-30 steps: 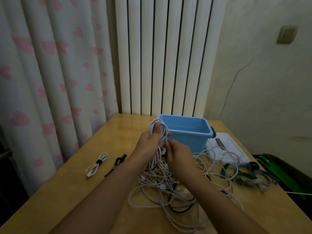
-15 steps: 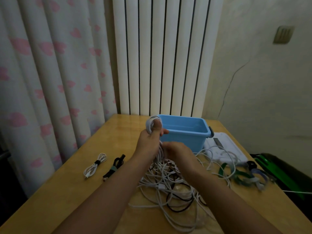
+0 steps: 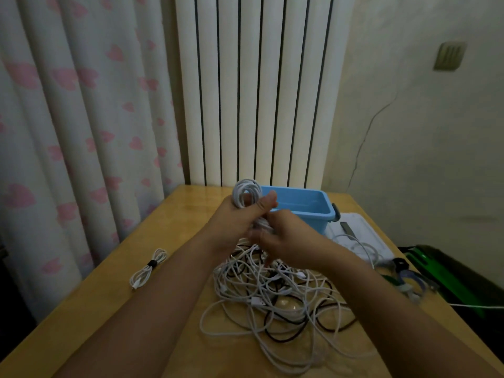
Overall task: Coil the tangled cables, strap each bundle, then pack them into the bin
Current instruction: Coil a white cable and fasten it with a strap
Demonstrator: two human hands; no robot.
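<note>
My left hand [image 3: 241, 214] grips a white cable coil [image 3: 246, 192], whose loops stick up above my thumb in front of the blue bin [image 3: 305, 207]. My right hand [image 3: 286, 241] is just right of it and below, its fingers curled round the white strand that leads down from the coil. Under both hands lies a tangled pile of white and black cables [image 3: 278, 293] on the wooden table [image 3: 114, 296]. A strapped white bundle [image 3: 148, 267] lies at the left. The bin looks empty where I can see into it.
A white flat lid [image 3: 357, 236] lies to the right of the bin. Coloured straps [image 3: 403, 279] sit near the table's right edge. A green and black object [image 3: 447, 274] stands beyond that edge. Curtain and radiator are behind the table.
The coil in my left hand has risen a little and its loops stand higher above the thumb. My right hand has shifted along the strand. The black strapped bundle is now hidden behind my left forearm.
</note>
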